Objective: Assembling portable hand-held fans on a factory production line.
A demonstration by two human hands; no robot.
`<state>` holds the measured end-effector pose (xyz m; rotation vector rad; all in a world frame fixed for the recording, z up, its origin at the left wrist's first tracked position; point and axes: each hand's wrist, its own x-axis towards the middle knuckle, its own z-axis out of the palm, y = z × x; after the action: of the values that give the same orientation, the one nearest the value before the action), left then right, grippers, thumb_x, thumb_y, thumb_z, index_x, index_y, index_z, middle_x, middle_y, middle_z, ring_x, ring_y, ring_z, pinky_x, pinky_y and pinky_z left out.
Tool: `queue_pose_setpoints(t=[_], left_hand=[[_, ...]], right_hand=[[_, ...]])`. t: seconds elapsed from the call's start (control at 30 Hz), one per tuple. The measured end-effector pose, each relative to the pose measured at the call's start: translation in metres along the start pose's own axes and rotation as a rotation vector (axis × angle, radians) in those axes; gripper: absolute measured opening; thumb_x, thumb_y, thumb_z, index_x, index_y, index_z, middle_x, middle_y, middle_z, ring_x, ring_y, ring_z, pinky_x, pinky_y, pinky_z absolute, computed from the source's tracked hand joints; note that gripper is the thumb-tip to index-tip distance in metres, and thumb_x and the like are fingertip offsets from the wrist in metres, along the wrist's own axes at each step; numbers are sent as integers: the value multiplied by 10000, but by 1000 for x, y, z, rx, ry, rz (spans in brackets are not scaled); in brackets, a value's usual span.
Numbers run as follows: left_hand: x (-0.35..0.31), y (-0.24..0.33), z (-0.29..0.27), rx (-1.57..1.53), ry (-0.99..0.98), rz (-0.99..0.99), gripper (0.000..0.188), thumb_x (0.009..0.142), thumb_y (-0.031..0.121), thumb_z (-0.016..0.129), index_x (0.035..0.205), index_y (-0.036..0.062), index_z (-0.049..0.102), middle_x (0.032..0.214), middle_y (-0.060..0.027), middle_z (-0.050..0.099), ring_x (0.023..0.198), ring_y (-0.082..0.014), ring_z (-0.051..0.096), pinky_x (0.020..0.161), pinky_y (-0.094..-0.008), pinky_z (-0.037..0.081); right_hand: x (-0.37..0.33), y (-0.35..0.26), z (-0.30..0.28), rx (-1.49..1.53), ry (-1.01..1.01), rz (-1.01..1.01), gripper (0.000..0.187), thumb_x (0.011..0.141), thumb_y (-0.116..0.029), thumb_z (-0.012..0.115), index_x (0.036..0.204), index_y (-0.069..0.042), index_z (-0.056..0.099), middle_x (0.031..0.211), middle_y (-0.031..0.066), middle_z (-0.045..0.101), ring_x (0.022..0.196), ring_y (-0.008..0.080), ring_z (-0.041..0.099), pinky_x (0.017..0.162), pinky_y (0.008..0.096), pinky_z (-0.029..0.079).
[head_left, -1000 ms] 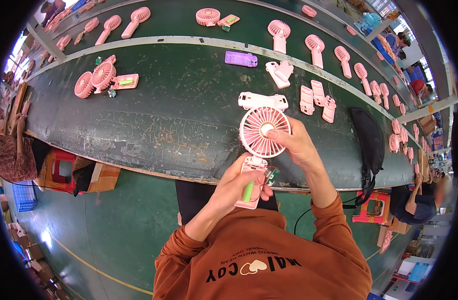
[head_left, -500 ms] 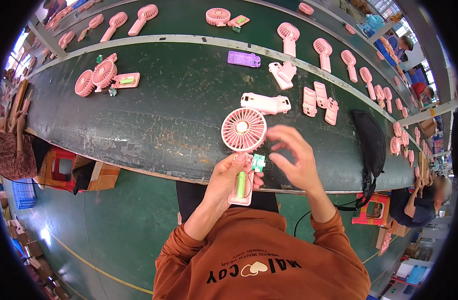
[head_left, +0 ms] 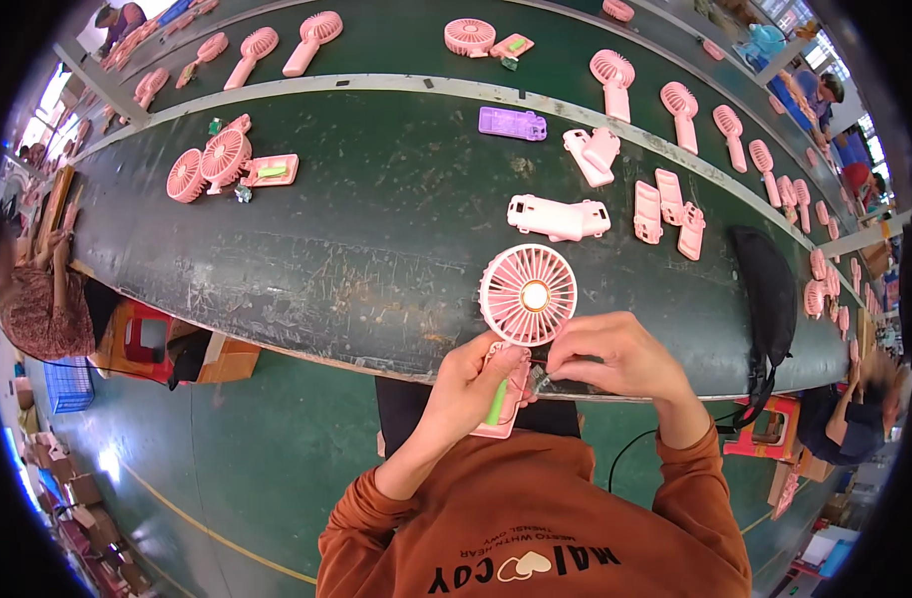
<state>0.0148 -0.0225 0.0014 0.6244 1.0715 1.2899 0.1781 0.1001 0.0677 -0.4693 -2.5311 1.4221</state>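
Observation:
My left hand (head_left: 468, 391) is closed round the open handle of a pink handheld fan (head_left: 511, 311), held at the table's near edge. The fan's round grille points away from me, and a green battery (head_left: 498, 404) lies in the handle shell below my thumb. My right hand (head_left: 620, 357) has its fingertips pinched at a small circuit board (head_left: 541, 381) beside the handle; the fingers partly cover the board. Just beyond the fan lie pink handle covers (head_left: 558, 217).
More pink covers (head_left: 665, 209) and a purple shell (head_left: 512, 124) lie farther back. Opened fans (head_left: 224, 154) sit at left. A black bag (head_left: 762, 289) rests at right. Behind a pale rail (head_left: 376, 84), finished-looking fans (head_left: 612, 80) line another surface. Other people (head_left: 42, 299) sit on both sides.
My right hand, earlier open and apart from the board, has come in and closed its fingertips at it. The board has turned. The view has shifted, so the table things appear farther right.

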Motion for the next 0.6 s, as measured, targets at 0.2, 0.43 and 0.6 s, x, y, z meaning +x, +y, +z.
queue_pose_setpoints(t=[0.2,0.43,0.6], left_hand=[[4,-6,3,-63,75,35,242,957,190,484,1030,-28,562,853,-41,616,700,-106,613,610,-228,515],[8,-2,2,-288,93,-66,282,971,196,433,1075,-46,534,884,-132,637,788,-225,665,686,-316,569],[11,-7,4,-329,196,13,261,971,167,433,1060,-36,570,951,-94,627,800,-148,638,688,-282,549]], right_hand=[[4,9,41,-132,385,-160,108,692,22,686,775,-20,632,776,88,604,700,232,598,622,290,483],[7,27,50,-52,576,-77,142,710,55,673,817,-6,603,865,114,587,736,197,576,632,267,458],[10,30,77,-96,720,-167,167,701,79,670,824,6,583,843,119,590,695,216,560,609,285,450]])
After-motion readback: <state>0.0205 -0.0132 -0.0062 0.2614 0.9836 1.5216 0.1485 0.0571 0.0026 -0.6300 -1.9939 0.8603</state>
